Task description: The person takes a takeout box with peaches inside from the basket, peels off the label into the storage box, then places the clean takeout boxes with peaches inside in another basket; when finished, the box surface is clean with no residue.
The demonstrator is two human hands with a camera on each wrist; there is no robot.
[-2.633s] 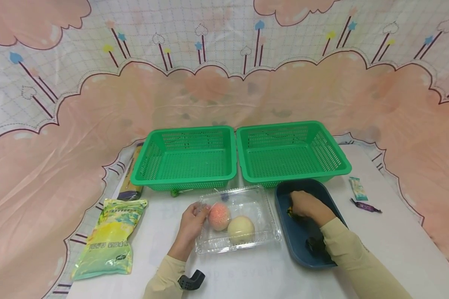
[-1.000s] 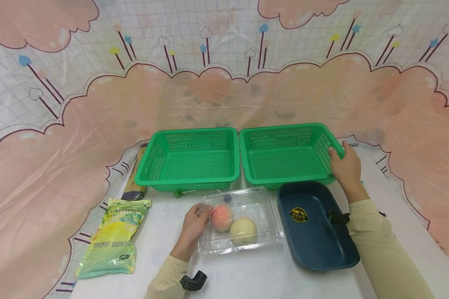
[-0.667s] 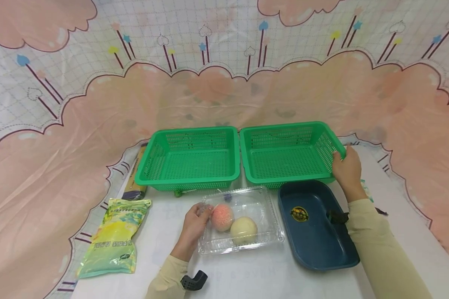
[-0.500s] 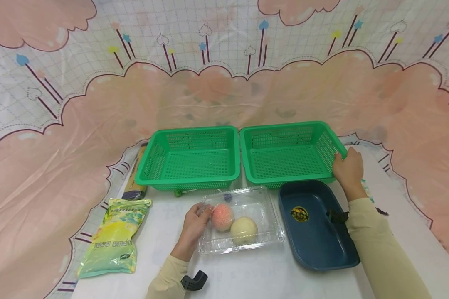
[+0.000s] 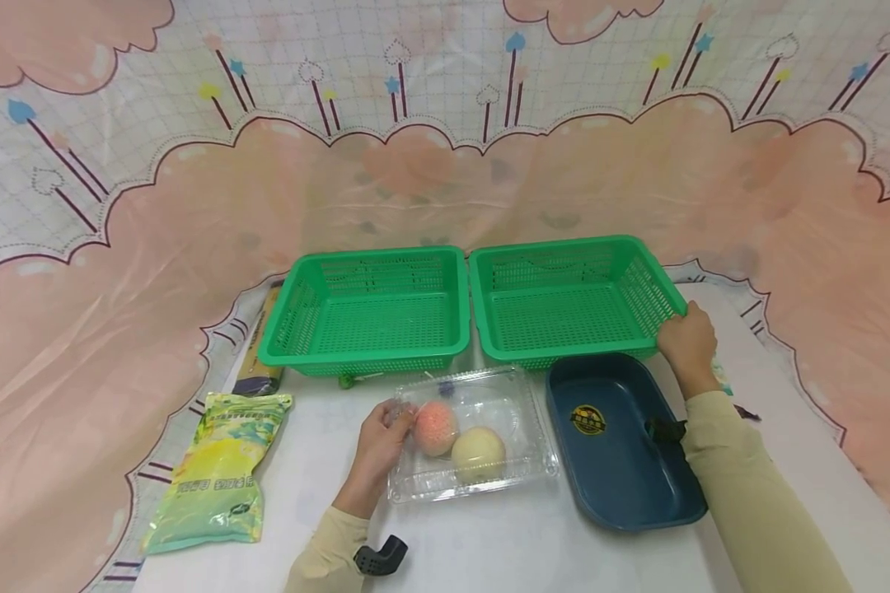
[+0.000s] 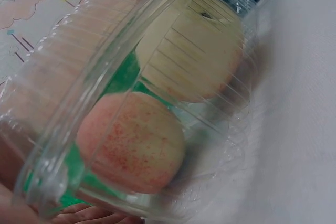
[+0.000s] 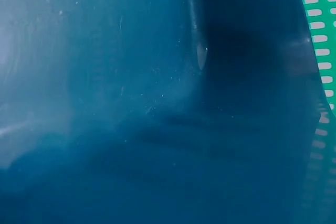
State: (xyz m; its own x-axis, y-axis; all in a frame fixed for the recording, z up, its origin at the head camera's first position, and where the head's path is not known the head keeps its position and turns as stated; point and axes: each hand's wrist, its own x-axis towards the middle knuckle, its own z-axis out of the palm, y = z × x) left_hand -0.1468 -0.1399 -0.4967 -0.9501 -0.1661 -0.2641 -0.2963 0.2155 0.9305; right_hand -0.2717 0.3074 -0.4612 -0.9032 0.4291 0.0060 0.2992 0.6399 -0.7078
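Observation:
A clear plastic clamshell box [image 5: 515, 424] lies on the white table, holding a pinkish peach [image 5: 436, 428] and a pale peach [image 5: 478, 454]. My left hand [image 5: 378, 441] grips its left edge, thumb on top; in the left wrist view both peaches show through the ribbed plastic. My right hand [image 5: 687, 344] holds the rim of the right green basket [image 5: 564, 321] near its front right corner; its fingertips are partly hidden. Below that hand sits a dark blue tray [image 5: 615, 469] with a round yellow-black sticker, its surface filling most of the right wrist view.
A second green basket [image 5: 386, 325] stands to the left. A yellow-green bag [image 5: 218, 473] and a brown-yellow package [image 5: 261, 350] lie at far left. A green lollipop [image 5: 347, 381] sits before the left basket. Small wrapped sweets, partly covered by the right arm, lie at right.
My right hand has left the inside of the blue tray for the right basket's rim, then slid a little toward its front corner. The left hand stays on the clamshell box.

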